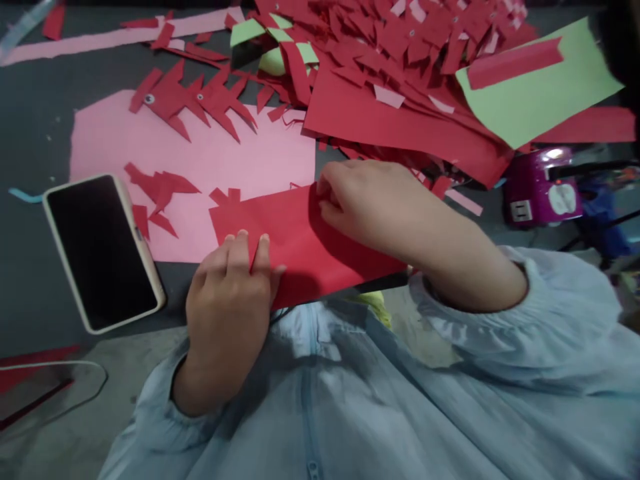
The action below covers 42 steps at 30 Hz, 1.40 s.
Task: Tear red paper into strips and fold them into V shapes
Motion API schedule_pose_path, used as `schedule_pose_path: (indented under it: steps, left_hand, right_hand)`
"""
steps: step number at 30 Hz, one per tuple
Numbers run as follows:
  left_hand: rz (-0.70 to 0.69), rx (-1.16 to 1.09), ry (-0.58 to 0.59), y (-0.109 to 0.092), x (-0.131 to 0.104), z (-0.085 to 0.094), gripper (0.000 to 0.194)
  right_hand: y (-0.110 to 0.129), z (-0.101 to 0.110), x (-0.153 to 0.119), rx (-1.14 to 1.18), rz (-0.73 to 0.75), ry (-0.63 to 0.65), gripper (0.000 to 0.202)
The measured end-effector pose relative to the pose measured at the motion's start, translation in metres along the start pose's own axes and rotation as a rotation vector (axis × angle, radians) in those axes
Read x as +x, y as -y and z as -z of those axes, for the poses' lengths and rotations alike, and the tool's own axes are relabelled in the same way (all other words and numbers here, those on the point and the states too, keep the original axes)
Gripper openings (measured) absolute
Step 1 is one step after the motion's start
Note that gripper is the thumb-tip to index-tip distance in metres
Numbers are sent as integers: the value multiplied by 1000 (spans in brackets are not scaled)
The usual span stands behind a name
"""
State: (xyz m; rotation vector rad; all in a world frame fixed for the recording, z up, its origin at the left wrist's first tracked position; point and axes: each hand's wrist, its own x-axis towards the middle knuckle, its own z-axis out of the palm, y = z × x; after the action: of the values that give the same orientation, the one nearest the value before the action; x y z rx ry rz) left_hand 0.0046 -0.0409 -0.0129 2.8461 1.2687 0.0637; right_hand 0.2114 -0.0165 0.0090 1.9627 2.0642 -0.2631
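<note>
A red paper sheet (305,250) lies at the dark table's front edge, partly over a pink sheet (270,147). My left hand (230,300) rests on its left part with fingers spread and lying flat. At the sheet's upper middle my right hand (370,200) is curled, fingers pressed together against the paper; whatever it may pinch is hidden under the fingers. Two red fish-like cut-outs with eyes, one (173,100) beside the other (223,100), lie on the pink sheet. Below them is another red cut-out (163,187).
A phone (103,253) lies at the left. Many red scraps (380,40) are piled at the back. Green paper (540,100) with a red strip is at the right, above a purple box (543,187). A long pink strip (100,43) lies back left.
</note>
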Motion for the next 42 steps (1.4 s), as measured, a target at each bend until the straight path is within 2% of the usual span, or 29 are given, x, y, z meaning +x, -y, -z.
schedule_pose_path:
  steps: [3,7,13,16,20,23,28,35,42]
  left_hand:
    - [17,-53,60,-1,1,1,37]
    - [-22,-44,34,6,2,0,38]
    - [-111,-213,95,37,8,-1,36]
    - [-152,-338,79,50,10,-3,33]
    - [-204,-399,89,59,9,-5,33]
    - [-229,-415,128,63,8,-6,33]
    - [-255,-417,178,66,5,-3,40]
    - [-247,-378,239,61,2,2,58]
    - [-189,-250,192,41,-2,4,63]
  right_hand:
    - [9,-4,-13,5,87,-63,28]
    - [21,-9,-28,-7,160,-124,41]
    - [28,-18,-33,-9,106,-124,52]
    - [28,-23,-33,30,96,-172,54]
    - [29,-25,-35,30,109,-195,55]
    - [31,-20,-37,-1,109,-129,60]
    - [35,-15,-42,-42,92,-107,71]
    - [38,-19,-45,-91,93,-75,79]
    - [40,-18,-48,-105,104,-70,79]
